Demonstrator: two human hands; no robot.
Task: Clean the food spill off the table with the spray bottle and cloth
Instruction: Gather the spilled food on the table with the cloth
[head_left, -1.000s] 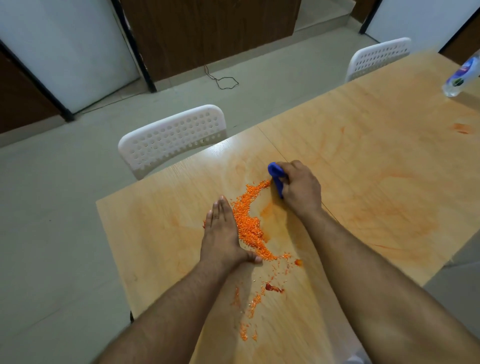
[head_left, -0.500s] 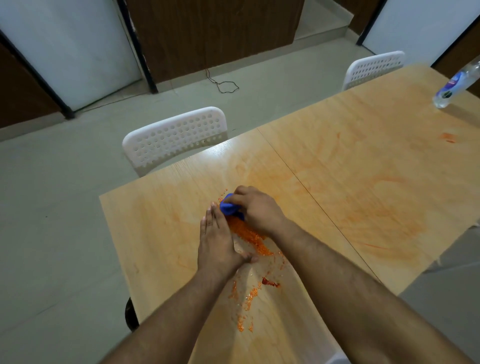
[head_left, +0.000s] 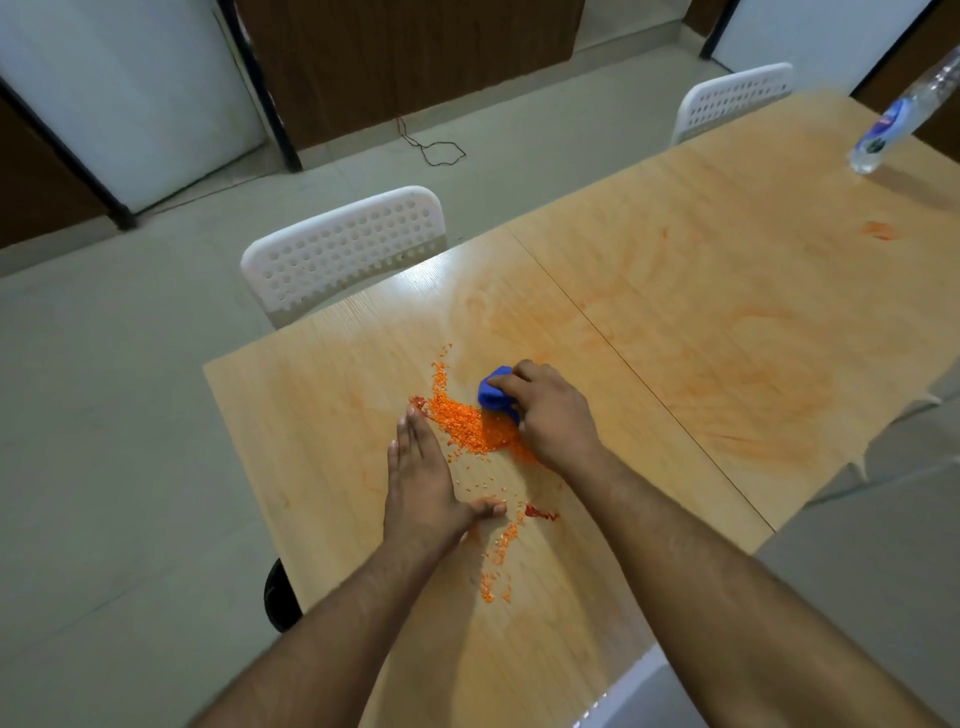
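A heap of orange food crumbs (head_left: 467, 423) lies on the light wooden table (head_left: 675, 291), with looser crumbs (head_left: 498, 566) trailing toward me and a red smear (head_left: 540, 513) beside them. My right hand (head_left: 556, 415) grips a bunched blue cloth (head_left: 493, 392) pressed on the table at the heap's right edge. My left hand (head_left: 423, 478) stands on its edge with straight fingers, on the heap's left side. The clear spray bottle (head_left: 904, 111) with a blue label stands at the table's far right corner.
Orange smears cover much of the tabletop, with a small orange spot (head_left: 880, 229) near the bottle. Two white perforated chairs (head_left: 343, 249) (head_left: 732, 98) stand along the far side. The table's left edge is close to my left hand. A black cable (head_left: 441, 150) lies on the floor.
My right hand swept the cloth left into the crumbs against my left hand, then pulled back a little to the right. The heap now lies gathered between both hands.
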